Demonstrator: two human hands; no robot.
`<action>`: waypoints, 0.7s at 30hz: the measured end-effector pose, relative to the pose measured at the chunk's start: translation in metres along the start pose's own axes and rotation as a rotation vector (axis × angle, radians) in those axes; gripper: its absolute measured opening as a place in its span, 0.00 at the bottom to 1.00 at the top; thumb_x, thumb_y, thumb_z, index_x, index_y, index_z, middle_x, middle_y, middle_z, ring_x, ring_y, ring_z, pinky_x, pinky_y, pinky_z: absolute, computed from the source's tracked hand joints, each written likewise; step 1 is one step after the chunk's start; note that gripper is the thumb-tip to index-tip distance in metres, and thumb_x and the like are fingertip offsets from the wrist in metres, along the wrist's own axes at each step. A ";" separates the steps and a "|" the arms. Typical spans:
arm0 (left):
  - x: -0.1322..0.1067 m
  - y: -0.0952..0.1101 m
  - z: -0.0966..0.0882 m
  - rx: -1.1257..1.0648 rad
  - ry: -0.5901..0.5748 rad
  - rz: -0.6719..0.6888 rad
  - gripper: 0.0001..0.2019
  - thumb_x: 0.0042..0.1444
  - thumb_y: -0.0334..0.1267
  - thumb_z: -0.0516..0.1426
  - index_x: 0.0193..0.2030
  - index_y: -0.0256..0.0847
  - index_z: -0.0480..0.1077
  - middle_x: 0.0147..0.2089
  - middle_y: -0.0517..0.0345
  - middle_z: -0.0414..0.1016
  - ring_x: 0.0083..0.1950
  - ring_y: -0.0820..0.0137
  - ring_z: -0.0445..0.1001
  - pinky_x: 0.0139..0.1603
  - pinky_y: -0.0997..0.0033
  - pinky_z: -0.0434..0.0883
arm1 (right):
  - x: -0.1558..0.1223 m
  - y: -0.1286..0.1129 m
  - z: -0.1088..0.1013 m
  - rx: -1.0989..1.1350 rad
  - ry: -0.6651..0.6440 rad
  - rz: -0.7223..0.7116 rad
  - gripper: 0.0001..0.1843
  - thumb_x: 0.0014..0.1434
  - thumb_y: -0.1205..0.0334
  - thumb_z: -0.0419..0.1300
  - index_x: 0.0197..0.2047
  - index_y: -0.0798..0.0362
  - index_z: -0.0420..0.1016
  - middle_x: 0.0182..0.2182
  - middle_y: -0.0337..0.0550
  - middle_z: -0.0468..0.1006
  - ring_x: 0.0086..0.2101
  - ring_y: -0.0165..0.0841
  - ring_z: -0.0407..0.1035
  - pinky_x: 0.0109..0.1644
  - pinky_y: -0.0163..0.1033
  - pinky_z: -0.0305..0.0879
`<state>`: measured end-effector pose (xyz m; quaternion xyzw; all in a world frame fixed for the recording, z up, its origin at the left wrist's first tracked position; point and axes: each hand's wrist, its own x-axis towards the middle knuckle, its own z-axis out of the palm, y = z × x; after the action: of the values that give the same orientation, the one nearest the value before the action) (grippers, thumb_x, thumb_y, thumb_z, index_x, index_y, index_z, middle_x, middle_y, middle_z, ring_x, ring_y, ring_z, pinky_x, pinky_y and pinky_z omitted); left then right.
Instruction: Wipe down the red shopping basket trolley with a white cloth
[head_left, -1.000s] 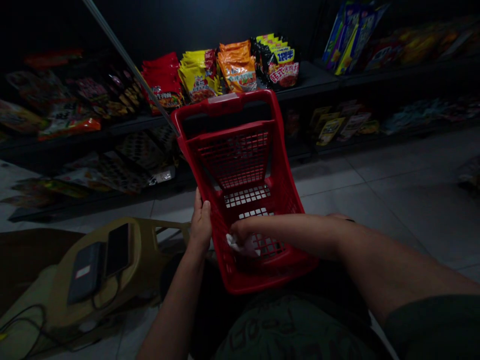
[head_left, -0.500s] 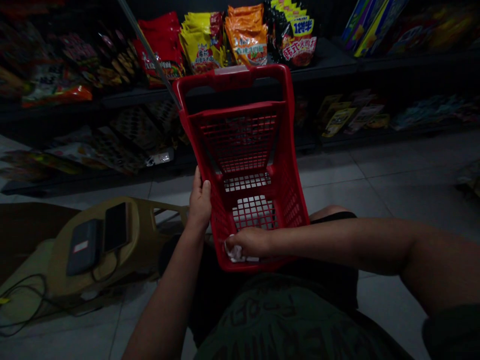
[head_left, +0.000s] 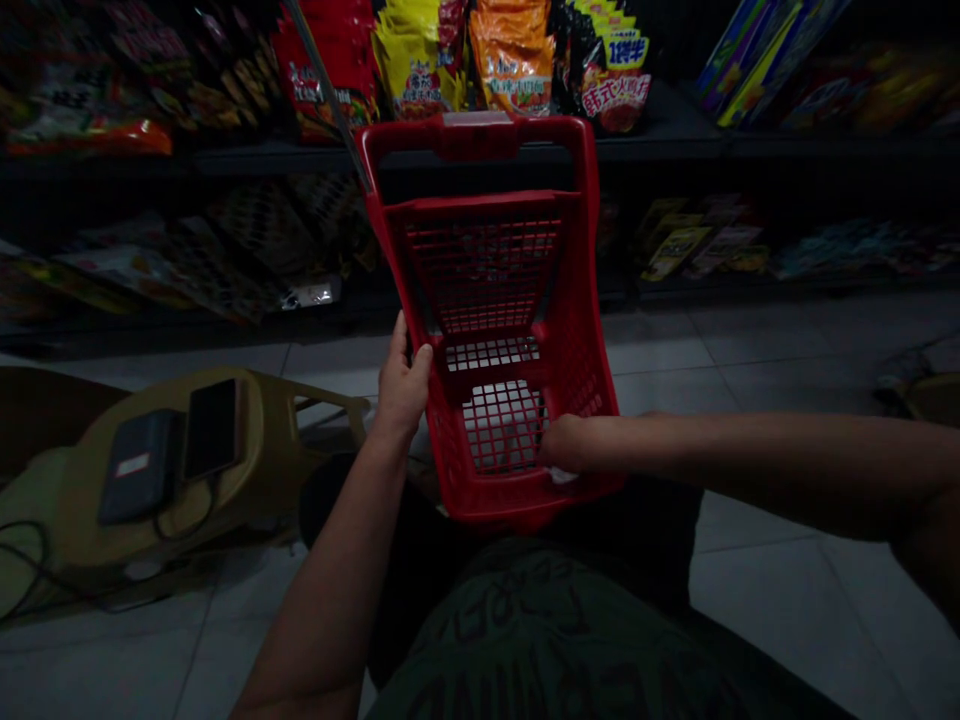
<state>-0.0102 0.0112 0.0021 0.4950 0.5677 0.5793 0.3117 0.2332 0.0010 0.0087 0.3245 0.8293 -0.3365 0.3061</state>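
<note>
Fingers of the right hand (head_left: 568,445) curl down over a white cloth (head_left: 561,475), only its edge showing beneath them, inside the near right corner of the red shopping basket (head_left: 517,495). Half a second ago that hand was at the near left corner; it has crossed over, so the cloth now seems to be reaching a different part of the basket. The left hand (head_left: 401,390) touches the left side, thumb at the rim; whether it clamps there, I cannot tell.

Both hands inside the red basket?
No: the right hand is inside the red basket, while the left hand is at its outer side.
</note>
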 end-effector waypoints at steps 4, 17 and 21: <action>0.003 -0.004 0.004 -0.040 0.039 0.000 0.30 0.63 0.38 0.56 0.71 0.51 0.57 0.72 0.60 0.61 0.72 0.64 0.60 0.74 0.60 0.54 | -0.027 -0.020 -0.024 0.143 -0.130 -0.189 0.26 0.51 0.73 0.63 0.54 0.49 0.77 0.41 0.44 0.81 0.37 0.35 0.75 0.42 0.38 0.69; -0.002 -0.010 0.001 -0.054 0.007 0.040 0.30 0.64 0.39 0.56 0.72 0.51 0.56 0.73 0.61 0.60 0.73 0.65 0.57 0.75 0.60 0.52 | -0.050 0.001 -0.038 0.241 -0.235 -0.242 0.18 0.47 0.81 0.60 0.36 0.52 0.82 0.36 0.39 0.79 0.34 0.30 0.71 0.42 0.34 0.64; 0.003 -0.008 0.005 -0.032 0.032 0.018 0.31 0.64 0.35 0.56 0.72 0.50 0.55 0.74 0.60 0.58 0.73 0.65 0.57 0.75 0.61 0.50 | -0.031 -0.031 -0.023 0.353 0.021 -0.201 0.17 0.52 0.73 0.63 0.46 0.51 0.78 0.39 0.40 0.79 0.37 0.32 0.72 0.42 0.34 0.65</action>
<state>-0.0081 0.0172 -0.0055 0.4856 0.5588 0.5991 0.3051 0.2220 -0.0092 0.0563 0.2920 0.7889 -0.5022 0.2006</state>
